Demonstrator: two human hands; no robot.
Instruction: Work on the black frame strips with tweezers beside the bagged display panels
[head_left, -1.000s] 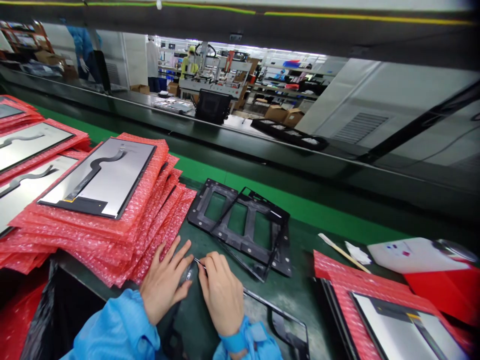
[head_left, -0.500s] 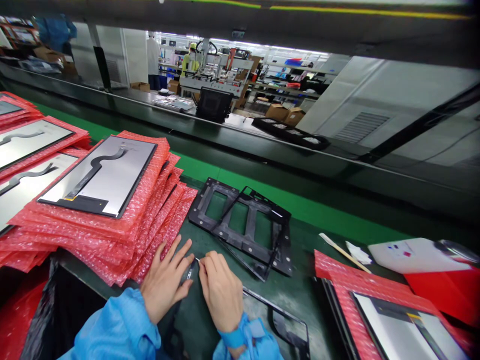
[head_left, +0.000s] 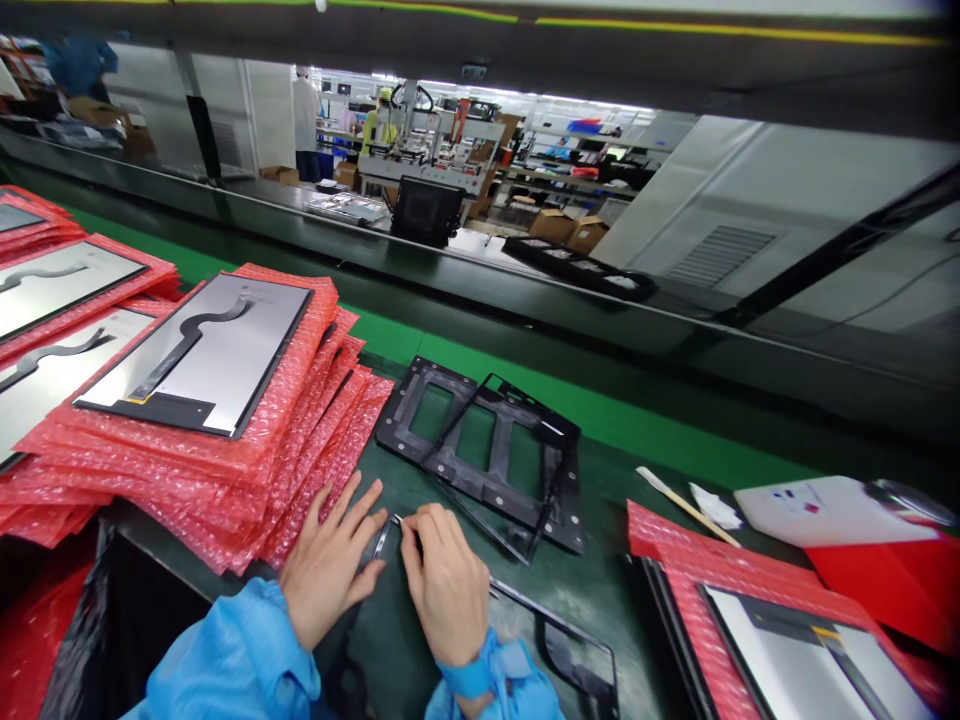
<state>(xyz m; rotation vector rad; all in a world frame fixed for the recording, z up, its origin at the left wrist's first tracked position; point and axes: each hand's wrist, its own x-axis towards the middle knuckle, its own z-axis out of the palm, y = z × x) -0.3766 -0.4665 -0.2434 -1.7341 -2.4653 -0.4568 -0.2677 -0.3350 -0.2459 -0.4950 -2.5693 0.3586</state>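
Observation:
My left hand (head_left: 330, 560) lies with its fingers spread, palm down, at the left end of a thin black frame (head_left: 551, 612) on the table. Thumb and forefinger straddle a narrow strip with light marks (head_left: 382, 540) on that end. Just right of it, my right hand (head_left: 444, 570) is closed in a pinch over the frame's far left corner. A tiny pale tip shows at its fingertips; what it holds is too small to name. Both hands and sleeves cover much of the frame. Beyond them, another thin black frame (head_left: 517, 548) leans across a black fixture plate (head_left: 480, 480) with rectangular openings.
Left stands a stack of red bubble-wrap sleeves (head_left: 300, 440) topped by a display panel (head_left: 225, 350). More panels lie at right on red bubble wrap (head_left: 652, 530), near a wooden-handled brush (head_left: 697, 510) and a white case (head_left: 817, 510). A black bag (head_left: 142, 610) hangs at lower left.
My right hand has shifted very slightly right at the frame's corner, and more of the light strip shows between the hands. My left hand stays in place.

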